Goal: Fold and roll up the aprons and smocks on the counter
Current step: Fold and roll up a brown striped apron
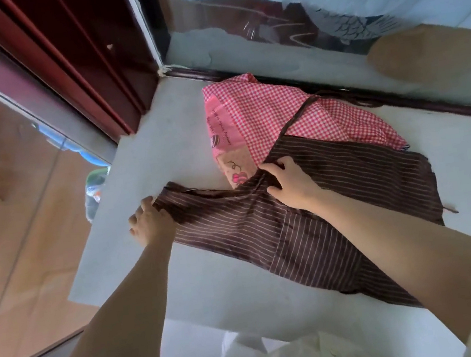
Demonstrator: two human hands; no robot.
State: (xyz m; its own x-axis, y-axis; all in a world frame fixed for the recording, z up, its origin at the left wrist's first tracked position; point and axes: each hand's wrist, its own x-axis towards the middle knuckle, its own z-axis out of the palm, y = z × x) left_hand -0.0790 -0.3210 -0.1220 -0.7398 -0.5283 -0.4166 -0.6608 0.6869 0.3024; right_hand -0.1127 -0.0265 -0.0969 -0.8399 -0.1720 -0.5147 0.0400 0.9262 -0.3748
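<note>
A brown apron with thin pale stripes lies spread on the grey counter, its lower part reaching the counter's front edge. My left hand grips its left corner near the counter's left side. My right hand pinches the apron's upper edge, fingers curled into the fabric. Behind it lies a pink gingham smock with a pink printed panel, crumpled, with a brown strap of the apron lying across it.
A dark red door frame and glass panel stand to the left. A window with a dark sill runs along the back. The counter drops off at left and front.
</note>
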